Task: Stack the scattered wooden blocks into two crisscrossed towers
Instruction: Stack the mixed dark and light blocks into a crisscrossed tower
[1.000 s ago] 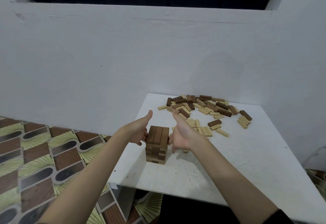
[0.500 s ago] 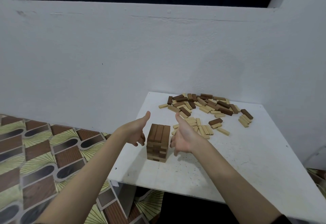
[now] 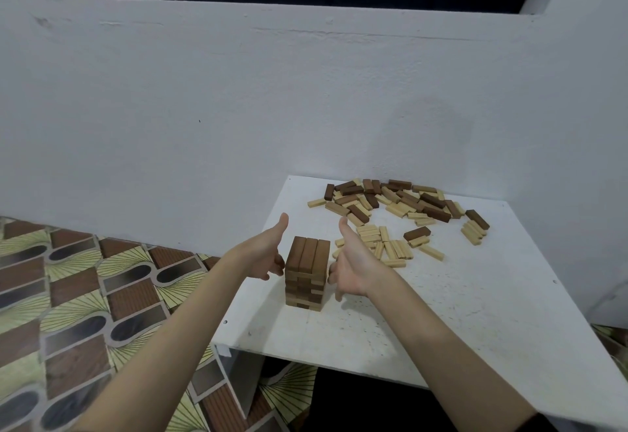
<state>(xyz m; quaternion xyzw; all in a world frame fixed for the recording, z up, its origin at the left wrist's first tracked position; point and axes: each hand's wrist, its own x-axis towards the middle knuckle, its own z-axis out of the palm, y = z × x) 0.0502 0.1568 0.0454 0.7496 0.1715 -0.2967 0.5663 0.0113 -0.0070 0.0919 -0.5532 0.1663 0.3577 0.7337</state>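
A short tower of crisscrossed brown blocks (image 3: 307,273) stands near the left side of the white table (image 3: 458,312). My left hand (image 3: 263,255) is at its left side and my right hand (image 3: 351,270) at its right side, thumbs up and fingers straight. The fingertips sit close against the tower's sides; contact is hard to tell. Neither hand holds a block. Behind the tower lie a loose group of pale blocks (image 3: 380,246) and a wider scatter of dark and pale blocks (image 3: 401,199) near the wall.
The table stands in a corner of white walls (image 3: 306,98), with its left edge close beside the tower. A patterned tile floor (image 3: 78,295) lies left of and below the table. A single dark block (image 3: 417,233) rests on the table right of the pale group.
Both hands have drawn slightly apart from the tower's sides and then come back close. The tower has not shifted on the table.
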